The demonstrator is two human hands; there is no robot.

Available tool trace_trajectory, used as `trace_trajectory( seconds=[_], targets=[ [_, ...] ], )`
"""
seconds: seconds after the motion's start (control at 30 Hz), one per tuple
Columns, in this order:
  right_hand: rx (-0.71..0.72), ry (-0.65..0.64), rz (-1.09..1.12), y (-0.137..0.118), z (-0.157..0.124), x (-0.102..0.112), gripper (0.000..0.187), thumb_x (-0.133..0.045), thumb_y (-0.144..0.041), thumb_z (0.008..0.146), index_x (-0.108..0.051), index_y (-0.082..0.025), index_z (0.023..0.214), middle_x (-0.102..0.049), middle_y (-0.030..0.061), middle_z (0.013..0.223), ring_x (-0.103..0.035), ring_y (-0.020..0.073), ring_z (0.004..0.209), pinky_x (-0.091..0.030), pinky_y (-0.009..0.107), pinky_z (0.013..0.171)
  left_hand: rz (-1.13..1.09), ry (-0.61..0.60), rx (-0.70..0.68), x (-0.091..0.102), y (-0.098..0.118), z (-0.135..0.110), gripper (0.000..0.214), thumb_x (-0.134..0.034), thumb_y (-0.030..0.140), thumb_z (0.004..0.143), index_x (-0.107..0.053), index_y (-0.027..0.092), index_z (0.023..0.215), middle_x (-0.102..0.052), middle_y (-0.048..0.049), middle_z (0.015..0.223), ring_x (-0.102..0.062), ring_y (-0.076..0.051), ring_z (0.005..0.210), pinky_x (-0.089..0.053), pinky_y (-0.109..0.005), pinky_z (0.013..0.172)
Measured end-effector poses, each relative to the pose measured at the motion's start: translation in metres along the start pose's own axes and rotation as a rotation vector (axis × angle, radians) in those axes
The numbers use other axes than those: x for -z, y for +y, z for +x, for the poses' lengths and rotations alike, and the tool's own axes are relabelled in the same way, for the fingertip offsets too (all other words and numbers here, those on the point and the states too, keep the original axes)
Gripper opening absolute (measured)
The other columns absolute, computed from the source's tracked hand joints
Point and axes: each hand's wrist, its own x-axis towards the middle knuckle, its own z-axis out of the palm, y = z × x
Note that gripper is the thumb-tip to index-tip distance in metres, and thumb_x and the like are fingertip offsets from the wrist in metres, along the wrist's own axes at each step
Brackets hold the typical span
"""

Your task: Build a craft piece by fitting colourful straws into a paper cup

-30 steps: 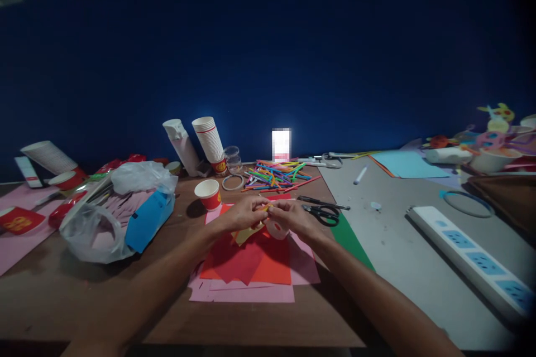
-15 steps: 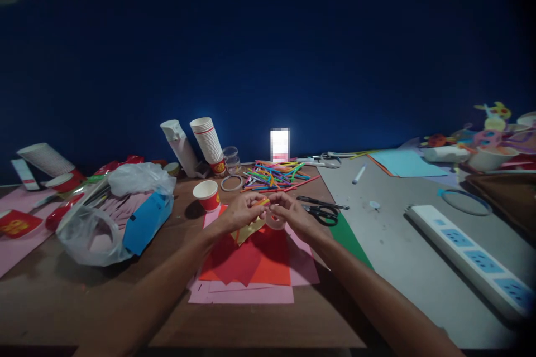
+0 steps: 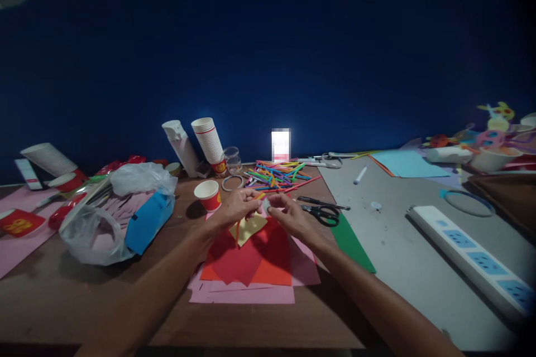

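My left hand [image 3: 240, 206] is closed in a pinch on a thin orange strip [image 3: 260, 196], whose end shows above the fingertips. Facing it, my right hand [image 3: 287, 212] pinches a small whitish, see-through piece [image 3: 266, 205], perhaps tape. The two sets of fingertips are close together, slightly apart. Beneath them lies a yellow paper piece [image 3: 251, 228], on top of red paper [image 3: 237, 259] and orange-red paper [image 3: 276, 268]. Pink sheets [image 3: 251, 295] are under these. Just left of my left hand stands a red and white paper cup [image 3: 207, 194].
Black scissors [image 3: 325, 215] lie right of my hands, by green paper [image 3: 355, 248]. Behind are a pile of coloured straws [image 3: 274, 175], a tape roll [image 3: 233, 182] and stacked cups [image 3: 208, 142]. A plastic bag [image 3: 87, 240] lies left, a power strip [image 3: 469, 259] right.
My hands have drawn slightly apart. A pale round thing under my right hand no longer shows there, and a small whitish piece now shows in its fingertips. More of the yellow paper is visible.
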Motion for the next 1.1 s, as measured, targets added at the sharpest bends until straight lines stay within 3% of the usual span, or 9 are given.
trace_trajectory(
  seconds=[0.2, 0.4, 0.7, 0.87, 1.1],
  targets=[
    [0.04, -0.024, -0.066, -0.002, -0.002, -0.002, 0.031, -0.056, -0.036, 0.078, -0.056, -0.019, 0.103, -0.061, 0.0042, 0.1, -0.056, 0.0186, 0.089, -0.041, 0.031, 0.077, -0.043, 0.021, 0.022, 0.0, 0.006, 0.0, 0.014, -0.057, 0.026, 0.07, -0.056, 0.012, 0.07, -0.055, 0.0017, 0.055, -0.04, -0.004, 0.04, -0.031, -0.015, 0.037],
    [0.112, 0.071, -0.177, 0.001, -0.004, -0.009, 0.035, -0.061, -0.037, 0.073, -0.056, -0.021, 0.104, -0.062, 0.002, 0.096, -0.055, 0.0181, 0.085, -0.04, 0.029, 0.074, -0.07, 0.021, 0.016, -0.002, 0.006, 0.001, 0.01, -0.055, 0.022, 0.068, -0.054, 0.012, 0.065, -0.05, 0.0044, 0.048, -0.04, -0.003, 0.039, -0.03, -0.015, 0.037],
    [0.214, 0.153, -0.448, -0.017, -0.012, -0.005, 0.021, -0.051, -0.037, 0.082, -0.064, -0.024, 0.092, -0.062, 0.0037, 0.082, -0.05, 0.0186, 0.072, -0.034, 0.031, 0.072, 0.131, 0.106, 0.012, 0.0, 0.009, -0.001, 0.012, -0.053, 0.024, 0.069, -0.056, 0.013, 0.066, -0.051, 0.0034, 0.05, -0.042, -0.005, 0.04, -0.031, -0.015, 0.037],
    [0.186, 0.125, -0.379, -0.02, -0.016, 0.0, 0.023, -0.055, -0.042, 0.078, -0.064, -0.028, 0.094, -0.061, 0.0051, 0.081, -0.051, 0.0221, 0.076, -0.036, 0.033, 0.071, 0.209, 0.147, -0.006, -0.002, 0.002, 0.002, 0.02, -0.051, 0.032, 0.072, -0.059, 0.013, 0.071, -0.053, 0.0023, 0.052, -0.044, -0.006, 0.04, -0.033, -0.016, 0.036],
    [0.215, 0.116, -0.45, -0.023, -0.017, 0.006, 0.021, -0.055, -0.039, 0.08, -0.063, -0.027, 0.096, -0.062, 0.0046, 0.079, -0.053, 0.0208, 0.072, -0.036, 0.03, 0.067, 0.275, 0.187, 0.011, -0.007, 0.002, 0.004, 0.019, -0.051, 0.029, 0.072, -0.06, 0.013, 0.07, -0.052, 0.0013, 0.053, -0.048, -0.008, 0.045, -0.036, -0.016, 0.037]
  ],
)
